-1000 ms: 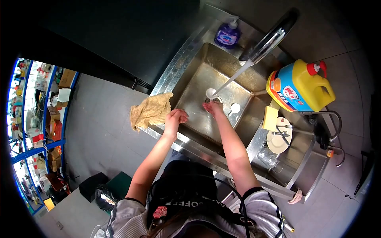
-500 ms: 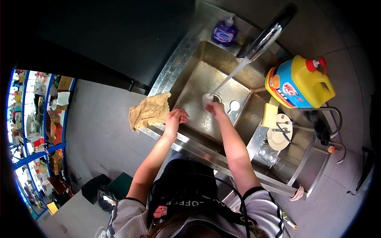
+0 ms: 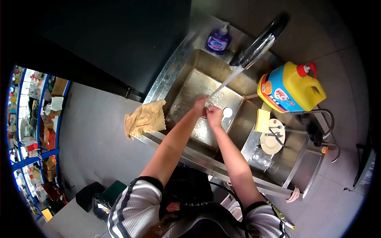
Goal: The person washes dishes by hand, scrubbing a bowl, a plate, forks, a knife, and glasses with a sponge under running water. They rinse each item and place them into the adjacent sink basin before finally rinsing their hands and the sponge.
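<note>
My left hand [image 3: 200, 104] is under the running water [image 3: 225, 82] in the metal sink basin [image 3: 190, 85]; its fingers are partly hidden by the splash. Close on its right, my right hand [image 3: 214, 116] has its fingers curled together. A small dark patch shows between the hands, too unclear to name. Just right of my right hand, a small white round-headed spoon [image 3: 227, 112] lies on the basin floor. The stream comes from a chrome faucet [image 3: 260, 47] and falls at my hands.
A tan cloth [image 3: 146, 119] hangs over the sink's left edge. Behind the basin stands a purple soap bottle [image 3: 218, 41]. To the right are a yellow detergent jug [image 3: 291, 88], a yellow sponge [image 3: 262, 120], a plate [image 3: 270, 144] with cutlery, and clear glassware [image 3: 262, 159].
My left hand has moved from the basin's front edge in under the stream, beside my right hand. My right hand's fingers are now curled. The whole view has shifted slightly.
</note>
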`<action>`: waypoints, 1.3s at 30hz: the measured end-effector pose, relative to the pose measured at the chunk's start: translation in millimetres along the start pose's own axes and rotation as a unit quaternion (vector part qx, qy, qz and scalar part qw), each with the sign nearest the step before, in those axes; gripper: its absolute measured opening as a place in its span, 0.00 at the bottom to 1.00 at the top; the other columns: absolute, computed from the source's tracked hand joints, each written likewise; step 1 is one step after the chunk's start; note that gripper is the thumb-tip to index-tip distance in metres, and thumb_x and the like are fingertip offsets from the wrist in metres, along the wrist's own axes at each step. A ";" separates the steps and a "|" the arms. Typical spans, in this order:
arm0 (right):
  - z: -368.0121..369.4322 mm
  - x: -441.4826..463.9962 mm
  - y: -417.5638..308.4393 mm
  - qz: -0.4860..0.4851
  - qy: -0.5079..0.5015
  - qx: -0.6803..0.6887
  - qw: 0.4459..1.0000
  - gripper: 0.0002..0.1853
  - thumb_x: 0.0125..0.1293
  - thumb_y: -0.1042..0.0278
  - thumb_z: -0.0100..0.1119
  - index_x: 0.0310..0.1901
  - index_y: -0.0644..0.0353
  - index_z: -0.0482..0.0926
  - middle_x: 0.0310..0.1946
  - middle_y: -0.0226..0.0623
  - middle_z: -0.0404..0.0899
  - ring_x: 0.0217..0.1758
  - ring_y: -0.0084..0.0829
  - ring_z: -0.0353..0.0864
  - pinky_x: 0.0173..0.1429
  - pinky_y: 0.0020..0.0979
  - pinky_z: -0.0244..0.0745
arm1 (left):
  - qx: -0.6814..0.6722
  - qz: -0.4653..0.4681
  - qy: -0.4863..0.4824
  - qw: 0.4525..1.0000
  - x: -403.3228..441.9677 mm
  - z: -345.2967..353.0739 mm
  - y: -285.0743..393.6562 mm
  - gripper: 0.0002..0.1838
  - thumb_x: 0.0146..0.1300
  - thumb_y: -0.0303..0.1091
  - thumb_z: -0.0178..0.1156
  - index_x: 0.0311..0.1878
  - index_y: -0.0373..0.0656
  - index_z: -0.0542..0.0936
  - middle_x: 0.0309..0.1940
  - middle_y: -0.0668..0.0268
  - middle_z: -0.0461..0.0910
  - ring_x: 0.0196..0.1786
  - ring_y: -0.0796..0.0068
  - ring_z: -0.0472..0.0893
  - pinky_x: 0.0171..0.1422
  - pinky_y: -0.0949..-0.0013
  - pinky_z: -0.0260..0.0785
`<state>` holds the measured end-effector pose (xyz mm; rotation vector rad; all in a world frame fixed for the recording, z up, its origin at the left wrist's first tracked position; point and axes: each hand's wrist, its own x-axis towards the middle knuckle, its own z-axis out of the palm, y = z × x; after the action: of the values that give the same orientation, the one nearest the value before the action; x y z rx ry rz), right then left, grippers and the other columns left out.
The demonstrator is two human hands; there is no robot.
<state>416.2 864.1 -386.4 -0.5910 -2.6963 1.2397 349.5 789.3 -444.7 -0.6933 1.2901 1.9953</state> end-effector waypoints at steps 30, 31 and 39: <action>-94.6 152.0 -40.0 -0.122 0.102 0.254 0.954 0.11 0.62 0.68 0.51 0.40 0.67 0.76 0.31 0.32 0.77 0.35 0.19 0.70 0.43 0.21 0.65 | -0.181 -0.100 -0.160 0.965 -36.5 29.5 43.2 0.14 0.62 0.44 0.41 0.41 0.45 0.68 0.30 0.58 0.75 0.27 0.65 0.75 0.23 0.69 0.69; -96.6 152.3 -41.4 -0.130 0.102 0.253 0.953 0.11 0.62 0.68 0.51 0.40 0.67 0.76 0.30 0.31 0.77 0.34 0.19 0.69 0.43 0.21 0.65 | -0.175 -0.104 -0.134 0.970 -45.5 36.2 50.1 0.14 0.62 0.44 0.41 0.42 0.44 0.67 0.29 0.59 0.75 0.25 0.66 0.75 0.22 0.70 0.69; -101.3 155.6 -39.4 -0.115 0.084 0.215 0.966 0.09 0.62 0.70 0.50 0.38 0.67 0.75 0.27 0.24 0.72 0.30 0.16 0.64 0.36 0.19 0.62 | -0.153 -0.119 -0.143 0.970 -33.3 44.9 47.9 0.13 0.56 0.42 0.51 0.37 0.42 0.71 0.30 0.61 0.76 0.30 0.67 0.76 0.24 0.72 0.70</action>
<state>288.2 973.7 -299.0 -0.3001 -2.1818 1.5592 331.0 808.4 -376.1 -0.6371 0.7029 2.0235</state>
